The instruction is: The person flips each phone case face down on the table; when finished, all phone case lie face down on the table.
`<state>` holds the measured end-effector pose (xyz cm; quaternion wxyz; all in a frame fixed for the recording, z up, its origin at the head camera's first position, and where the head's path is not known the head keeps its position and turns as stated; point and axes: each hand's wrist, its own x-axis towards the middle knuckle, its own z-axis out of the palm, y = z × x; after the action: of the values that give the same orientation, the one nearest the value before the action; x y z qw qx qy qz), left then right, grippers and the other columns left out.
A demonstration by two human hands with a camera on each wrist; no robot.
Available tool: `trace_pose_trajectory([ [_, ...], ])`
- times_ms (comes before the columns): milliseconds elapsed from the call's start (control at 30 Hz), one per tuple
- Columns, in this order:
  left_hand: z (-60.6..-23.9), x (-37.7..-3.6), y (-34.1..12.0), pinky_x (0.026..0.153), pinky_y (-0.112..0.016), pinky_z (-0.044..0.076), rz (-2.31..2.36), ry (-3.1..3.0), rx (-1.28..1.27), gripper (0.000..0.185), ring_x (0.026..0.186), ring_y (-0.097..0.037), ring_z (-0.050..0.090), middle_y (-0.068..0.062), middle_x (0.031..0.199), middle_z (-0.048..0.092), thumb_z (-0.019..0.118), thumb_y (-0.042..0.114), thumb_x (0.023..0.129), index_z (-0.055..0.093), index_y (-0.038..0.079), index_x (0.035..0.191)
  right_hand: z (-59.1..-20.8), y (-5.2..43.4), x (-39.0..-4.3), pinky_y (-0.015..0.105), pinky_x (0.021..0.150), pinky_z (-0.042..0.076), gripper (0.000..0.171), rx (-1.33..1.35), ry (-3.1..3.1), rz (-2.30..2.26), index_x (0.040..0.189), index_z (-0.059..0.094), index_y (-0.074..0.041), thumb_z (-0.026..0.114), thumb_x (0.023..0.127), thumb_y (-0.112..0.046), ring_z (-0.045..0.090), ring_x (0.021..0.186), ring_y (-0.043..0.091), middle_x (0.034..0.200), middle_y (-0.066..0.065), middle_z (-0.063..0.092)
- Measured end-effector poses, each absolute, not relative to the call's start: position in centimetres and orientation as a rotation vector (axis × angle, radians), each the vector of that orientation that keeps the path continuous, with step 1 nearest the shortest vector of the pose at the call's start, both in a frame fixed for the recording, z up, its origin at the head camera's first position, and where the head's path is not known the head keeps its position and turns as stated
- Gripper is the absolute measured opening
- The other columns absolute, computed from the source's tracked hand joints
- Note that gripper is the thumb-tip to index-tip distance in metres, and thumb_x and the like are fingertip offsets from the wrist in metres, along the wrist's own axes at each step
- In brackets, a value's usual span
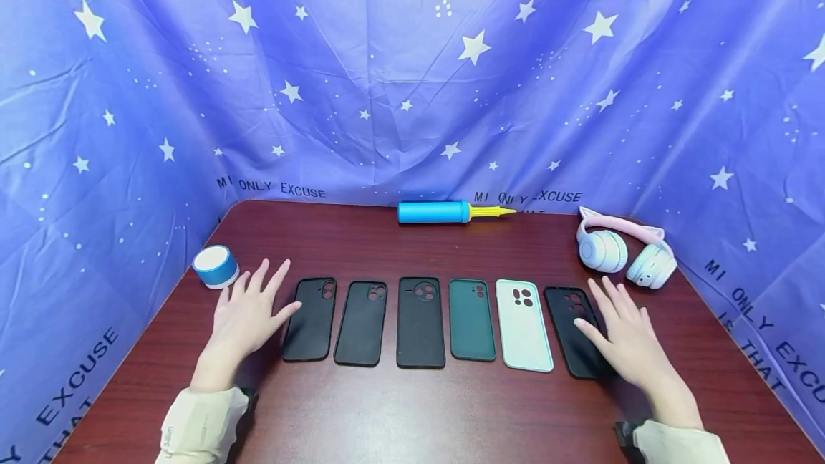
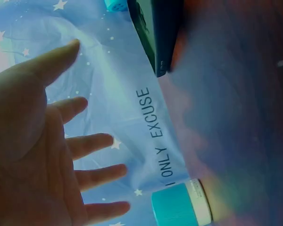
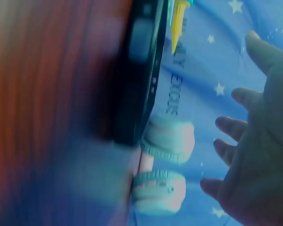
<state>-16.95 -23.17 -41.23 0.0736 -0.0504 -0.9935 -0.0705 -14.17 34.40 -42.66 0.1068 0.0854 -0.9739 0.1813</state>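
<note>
Several phone cases lie in a row across the table. From the left come a black case (image 1: 310, 321), a second black case (image 1: 361, 324), a larger black case with a round camera cutout (image 1: 421, 324), a dark green case (image 1: 472, 321), a pale mint case (image 1: 525, 326) and another black case (image 1: 573, 339). My left hand (image 1: 246, 317), fingers spread, is at the left end beside the first black case, holding nothing. Over the right edge of the last black case hovers my right hand (image 1: 628, 339), fingers extended and holding nothing; the right wrist view shows a gap between palm and case.
A blue and white round container (image 1: 215, 267) stands beyond my left hand. At the back lies a blue hand pump with a yellow nozzle (image 1: 445, 212). White and pink cat-ear headphones (image 1: 626, 245) rest at the back right. A starry blue curtain (image 1: 412, 92) surrounds the table (image 1: 412, 421).
</note>
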Motion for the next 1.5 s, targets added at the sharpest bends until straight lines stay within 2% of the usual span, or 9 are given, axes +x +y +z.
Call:
trace_pose_trajectory([
  [133, -41.5, -17.0, -23.2, 0.097, -0.066, 0.042, -0.264, -3.017, -0.16, 0.073, 0.125, -0.053, 0.043, -0.029, 0.144, 0.042, 0.059, 0.047, 0.091, 0.033, 0.011, 0.15, -42.4, 32.7, -14.6, 0.074, 0.107, 0.017, 0.072, 0.343, -2.84, 0.611, 0.153, 0.026, -0.006, 0.059, 0.096, -0.035, 0.017, 0.145, 0.048, 0.153, 0.03, 0.028],
  [233, -41.7, -17.2, -23.3, 0.089, -0.064, 0.047, -0.304, -3.036, -0.154, 0.069, 0.12, -0.051, 0.048, -0.029, 0.14, 0.047, 0.059, 0.045, 0.092, 0.039, 0.007, 0.146, -42.0, 31.3, -14.9, 0.067, 0.111, 0.021, 0.071, 0.382, -2.855, 0.695, 0.151, 0.028, -0.003, 0.06, 0.095, -0.032, 0.021, 0.143, 0.048, 0.151, 0.029, 0.031],
  [567, -42.2, -17.6, -23.8, 0.08, -0.063, 0.051, -0.408, -3.048, -0.141, 0.063, 0.112, -0.048, 0.051, -0.028, 0.129, 0.054, 0.059, 0.041, 0.093, 0.046, 0.003, 0.141, -42.0, 26.5, -15.5, 0.058, 0.105, 0.04, 0.065, 0.46, -2.883, 0.802, 0.149, 0.034, -0.007, 0.062, 0.095, -0.029, 0.042, 0.135, 0.039, 0.149, 0.019, 0.042],
  [733, -42.2, -17.6, -24.1, 0.08, -0.063, 0.051, -0.455, -3.057, -0.123, 0.061, 0.112, -0.048, 0.051, -0.029, 0.128, 0.053, 0.06, 0.038, 0.093, 0.047, 0.0, 0.139, -42.0, 24.7, -15.9, 0.056, 0.097, 0.047, 0.06, 0.527, -2.837, 0.944, 0.146, 0.04, -0.006, 0.061, 0.096, -0.029, 0.053, 0.125, 0.037, 0.143, 0.018, 0.05],
  [900, -42.2, -17.6, -24.2, 0.08, -0.063, 0.05, -0.496, -3.058, -0.118, 0.059, 0.11, -0.048, 0.051, -0.029, 0.123, 0.055, 0.061, 0.037, 0.092, 0.05, -0.001, 0.136, -41.8, 22.9, -16.4, 0.052, 0.1, 0.048, 0.058, 0.589, -2.822, 1.056, 0.144, 0.043, -0.004, 0.062, 0.095, -0.028, 0.052, 0.129, 0.035, 0.142, 0.018, 0.052],
  [1200, -42.2, -17.6, -24.5, 0.077, -0.06, 0.051, -0.579, -3.102, -0.142, 0.044, 0.103, -0.041, 0.055, -0.022, 0.111, 0.059, 0.063, 0.034, 0.091, 0.06, 0.001, 0.119, -41.7, 18.9, -17.1, 0.052, 0.102, 0.047, 0.06, 0.667, -2.852, 1.133, 0.144, 0.044, -0.005, 0.065, 0.093, -0.028, 0.052, 0.13, 0.033, 0.141, 0.015, 0.054],
  [1500, -42.6, -17.7, -24.4, 0.078, -0.053, 0.052, -0.68, -3.113, -0.213, 0.042, 0.095, -0.031, 0.06, -0.016, 0.102, 0.062, 0.064, 0.033, 0.091, 0.061, -0.001, 0.115, -41.4, 15.3, -17.7, 0.05, 0.103, 0.047, 0.059, 0.733, -2.87, 1.152, 0.144, 0.045, -0.007, 0.065, 0.092, -0.027, 0.052, 0.131, 0.03, 0.143, 0.011, 0.053],
])
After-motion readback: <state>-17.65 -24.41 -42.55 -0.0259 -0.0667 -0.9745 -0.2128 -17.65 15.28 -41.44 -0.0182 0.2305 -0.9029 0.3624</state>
